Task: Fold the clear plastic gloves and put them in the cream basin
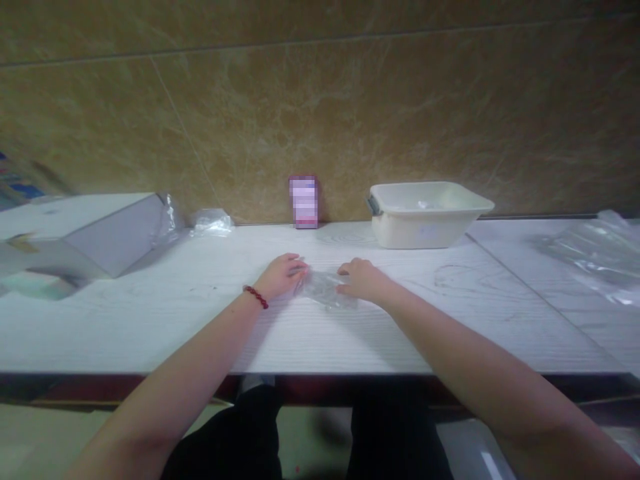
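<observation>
While both forearms are reaching out over the white table, the left hand and the right hand are meeting at a small clear plastic bag that is lying flat on the tabletop, near the middle and between the two hands. The left hand's fingers are curling down onto the bag's left edge, and the right hand's fingers are lying bent over its right edge; both are touching it, but I cannot tell whether either is actually pinching the film or only pressing on it. A red bead bracelet is sitting on the left wrist. Against the tiled wall, a pink box is standing upright straight behind the hands, with a cream tub to its right. A grey carton and a crumpled clear wrapper are lying to the left, and more clear plastic sheets are lying far right.
</observation>
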A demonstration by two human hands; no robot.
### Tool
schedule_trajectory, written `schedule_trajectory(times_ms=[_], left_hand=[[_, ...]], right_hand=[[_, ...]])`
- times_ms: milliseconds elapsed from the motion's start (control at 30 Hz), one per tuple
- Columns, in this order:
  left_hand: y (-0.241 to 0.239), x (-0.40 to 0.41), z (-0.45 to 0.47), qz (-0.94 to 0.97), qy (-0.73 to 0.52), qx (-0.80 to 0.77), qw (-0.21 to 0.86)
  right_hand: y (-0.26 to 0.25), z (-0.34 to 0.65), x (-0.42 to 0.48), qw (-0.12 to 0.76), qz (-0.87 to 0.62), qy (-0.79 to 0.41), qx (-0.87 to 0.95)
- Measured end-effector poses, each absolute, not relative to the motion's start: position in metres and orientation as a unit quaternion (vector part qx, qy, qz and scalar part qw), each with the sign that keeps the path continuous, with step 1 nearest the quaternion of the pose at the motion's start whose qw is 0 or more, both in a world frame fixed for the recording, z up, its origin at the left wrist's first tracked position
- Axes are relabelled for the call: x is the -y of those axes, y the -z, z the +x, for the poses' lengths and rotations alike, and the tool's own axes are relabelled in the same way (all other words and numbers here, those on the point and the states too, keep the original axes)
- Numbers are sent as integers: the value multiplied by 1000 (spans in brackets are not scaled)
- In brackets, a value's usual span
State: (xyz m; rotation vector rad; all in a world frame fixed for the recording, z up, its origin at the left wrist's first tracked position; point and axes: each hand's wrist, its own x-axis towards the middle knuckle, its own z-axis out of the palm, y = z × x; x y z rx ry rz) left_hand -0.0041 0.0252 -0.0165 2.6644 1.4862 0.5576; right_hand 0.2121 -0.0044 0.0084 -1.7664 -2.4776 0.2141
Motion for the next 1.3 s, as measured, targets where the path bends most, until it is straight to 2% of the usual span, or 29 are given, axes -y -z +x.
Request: schedule_trajectory(times_ms=[633,800,1000,1067,1200,1300], left_hand=[[22,-30,2,877,-207,-432,40],[19,-30,0,850,-254,-438,144],[0,-6,11,751,-293,-436,400],[-8,3,17,738,-286,-447,417],[-17,11,23,745,-330,-438,381],[-17,10,21,732,-330,-434,409]], right_hand=[[-11,216,-4,107,-555,-245,788],[-23,220,0,117,-529,-297,786],[-35,223,6,122,-481,-391,775],[-37,221,6,131,-457,-380,793],[-41,215,6,112,-432,-311,839],[-48,213,5,97,-425,-289,852]])
